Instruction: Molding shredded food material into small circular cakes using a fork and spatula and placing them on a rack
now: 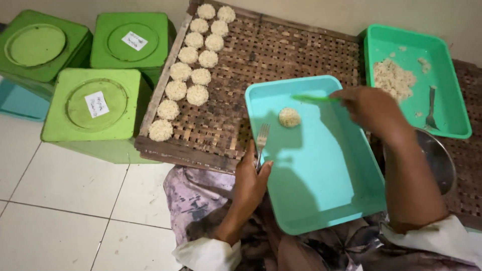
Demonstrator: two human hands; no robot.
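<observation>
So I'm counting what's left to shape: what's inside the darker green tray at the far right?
Inside the green tray lie a loose heap of pale noodle-like crumbs, a few stray bits, and a metal fork. Whatever sits beneath the heap is covered.

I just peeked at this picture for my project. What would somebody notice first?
Probably the two neat rows of round pale rice cakes on the woven bamboo tray, upper middle. Next, the light blue tray in the middle, holding one single cake, with the left hand holding a fork over its edge. Three bright green square tins stand at left.
</observation>
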